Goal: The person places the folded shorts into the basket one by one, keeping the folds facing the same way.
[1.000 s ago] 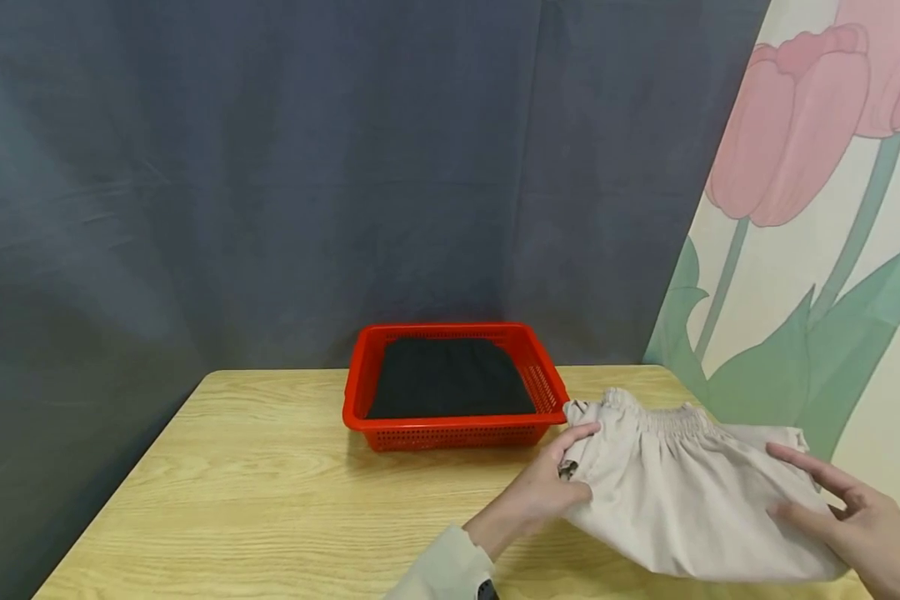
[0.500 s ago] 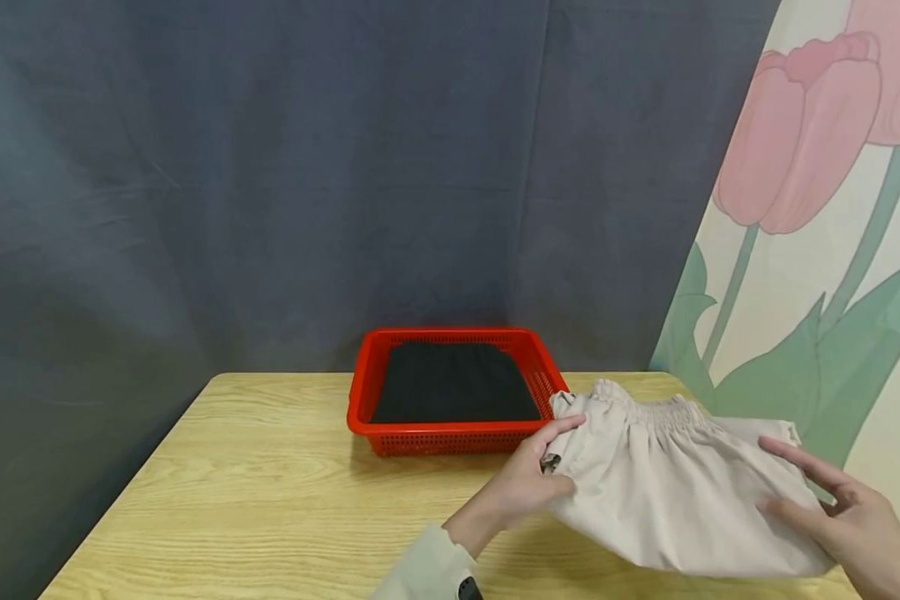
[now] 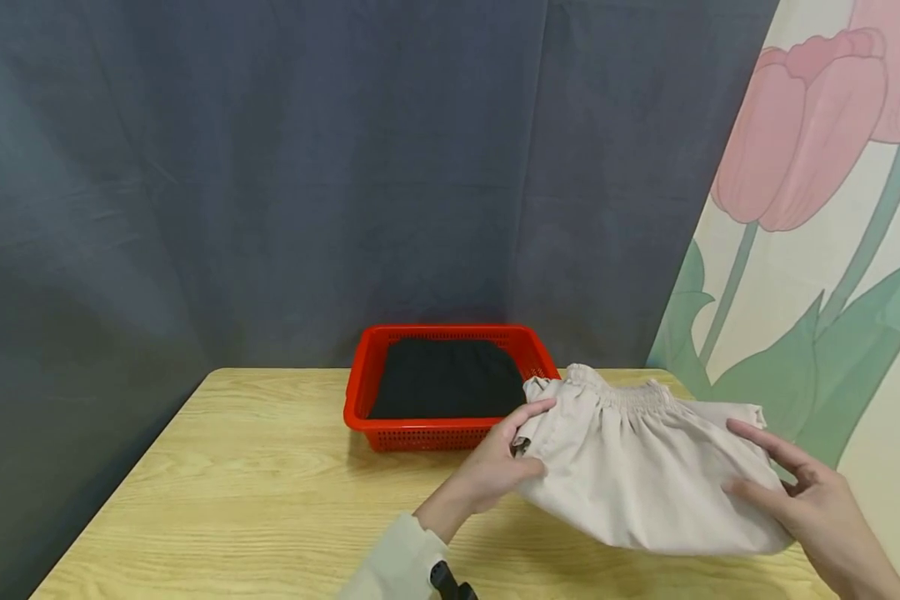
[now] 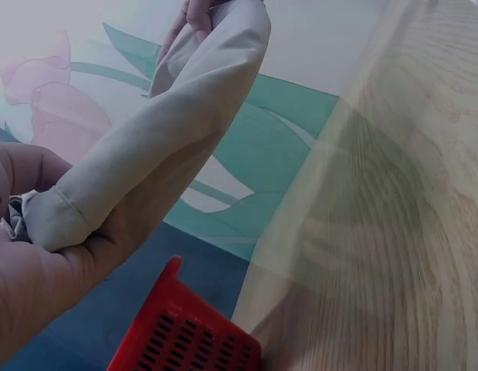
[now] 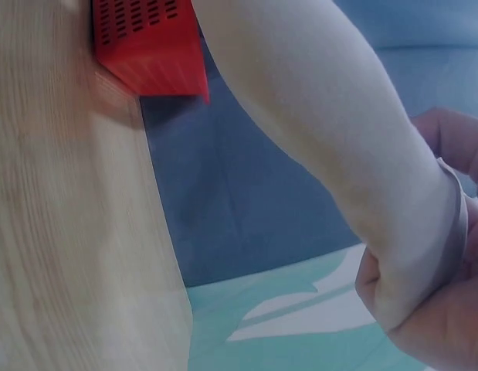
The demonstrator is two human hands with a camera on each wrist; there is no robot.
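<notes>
Between my two hands a folded beige garment with a gathered elastic waistband (image 3: 645, 467) is held up off the table. My left hand (image 3: 495, 462) grips its left end, thumb on the near face and fingers behind. A small dark patterned patch shows by that palm. At the opposite end my right hand (image 3: 802, 492) pinches the cloth, its thumb and index finger over the front. In the left wrist view the garment (image 4: 157, 147) stretches as a thick roll from one hand to the other. Both wrist views show a gap between cloth and table. The garment's left corner overlaps the basket's right front corner in the head view.
A red perforated plastic basket (image 3: 420, 435) stands at the table's back, with a folded black cloth (image 3: 446, 379) lying in it. The wooden table (image 3: 255, 500) extends left and forward. Behind hangs a dark blue-grey curtain (image 3: 270, 183); a tulip-patterned panel (image 3: 810, 208) is at right.
Both hands have moved left and slightly up with the garment, bringing its left end nearer the basket and across its corner in view. The grips look the same.
</notes>
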